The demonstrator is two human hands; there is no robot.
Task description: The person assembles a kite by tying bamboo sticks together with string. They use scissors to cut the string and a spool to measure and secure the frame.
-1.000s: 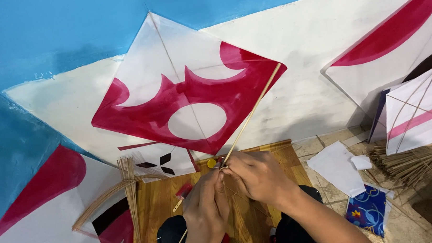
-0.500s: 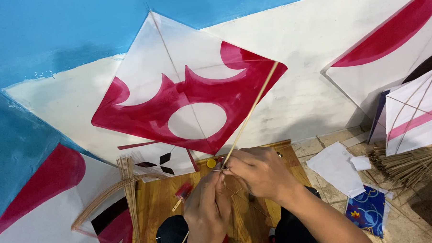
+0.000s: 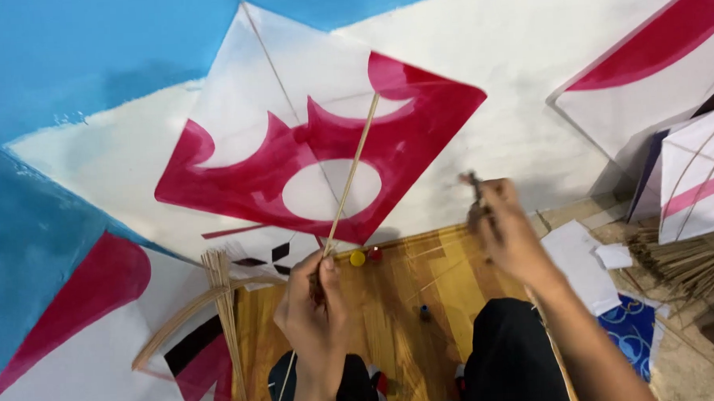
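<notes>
Left hand (image 3: pixel 313 309) pinched narrow round a thin bamboo stick (image 3: pixel 348 181), slanting up and far across the red-and-white paper kite (image 3: pixel 316 158) propped on the wall. Right hand (image 3: pixel 500 223) lifted to the right, closed on a small dark object, too blurred to identify. Risk: stick likely to snap or slip if flexed hard; kite paper thin, easily punctured by the tip. Smooth wooden board (image 3: pixel 423 293) beneath; bundle of slim sticks (image 3: pixel 222 308) at left.
</notes>
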